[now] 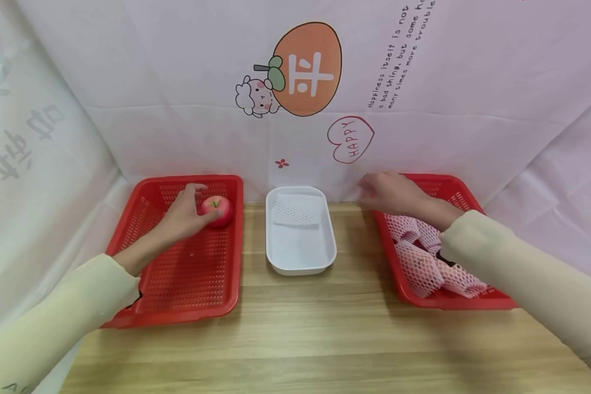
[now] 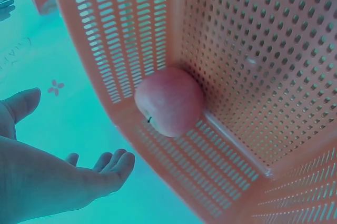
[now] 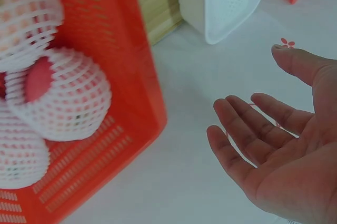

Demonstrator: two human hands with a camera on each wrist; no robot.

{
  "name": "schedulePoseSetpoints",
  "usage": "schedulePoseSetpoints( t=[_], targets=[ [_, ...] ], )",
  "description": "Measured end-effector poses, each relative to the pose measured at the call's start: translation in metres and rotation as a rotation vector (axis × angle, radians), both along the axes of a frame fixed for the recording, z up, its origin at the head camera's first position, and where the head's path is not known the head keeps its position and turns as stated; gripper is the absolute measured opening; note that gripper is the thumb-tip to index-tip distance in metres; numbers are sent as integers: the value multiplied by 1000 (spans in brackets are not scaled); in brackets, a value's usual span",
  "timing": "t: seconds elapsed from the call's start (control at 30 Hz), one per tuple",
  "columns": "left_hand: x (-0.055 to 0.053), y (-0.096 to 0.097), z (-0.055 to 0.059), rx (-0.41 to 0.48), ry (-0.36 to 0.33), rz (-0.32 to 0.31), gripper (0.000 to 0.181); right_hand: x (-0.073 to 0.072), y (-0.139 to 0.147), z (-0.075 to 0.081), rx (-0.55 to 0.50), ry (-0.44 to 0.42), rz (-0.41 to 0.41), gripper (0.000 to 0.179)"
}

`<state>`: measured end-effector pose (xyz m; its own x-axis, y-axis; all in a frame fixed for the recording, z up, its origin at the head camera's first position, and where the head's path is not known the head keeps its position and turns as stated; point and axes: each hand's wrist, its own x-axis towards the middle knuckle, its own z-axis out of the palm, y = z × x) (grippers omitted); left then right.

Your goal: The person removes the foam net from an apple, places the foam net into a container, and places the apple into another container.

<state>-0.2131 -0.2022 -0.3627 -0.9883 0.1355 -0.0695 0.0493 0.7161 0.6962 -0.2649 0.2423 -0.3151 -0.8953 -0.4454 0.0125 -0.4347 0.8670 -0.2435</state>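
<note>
A red apple [image 1: 220,212] sits in the far right corner of the left red basket [image 1: 237,262]. Just beside and above it is my left hand [image 1: 184,216], thumb and fingers spread; the left wrist view shows a gap between this hand [image 2: 68,176] and the apple [image 2: 169,101]. My right hand [image 1: 391,192] hovers over the far left corner of the right red basket [image 1: 399,279]. In the right wrist view its fingers [image 3: 245,129] are spread with nothing between them. Several apples in white foam nets [image 1: 418,268] lie in that basket, partly hidden by my right arm.
Between the baskets stands a white tray [image 1: 295,270] with a flat white foam net [image 1: 299,209] at its far end. All rest on a wooden table [image 1: 295,339]. A white printed cloth [image 1: 192,109] hangs behind and along the sides.
</note>
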Motion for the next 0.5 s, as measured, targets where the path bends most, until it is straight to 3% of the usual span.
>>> schedulePoseSetpoints(
  t=[0.3,0.5],
  targets=[
    [23,5,7,-1,14,-60,75,21,32,3,11,-66,-30,43],
    [35,11,8,28,14,-96,72,33,53,-2,37,-67,-16,56]
  ],
)
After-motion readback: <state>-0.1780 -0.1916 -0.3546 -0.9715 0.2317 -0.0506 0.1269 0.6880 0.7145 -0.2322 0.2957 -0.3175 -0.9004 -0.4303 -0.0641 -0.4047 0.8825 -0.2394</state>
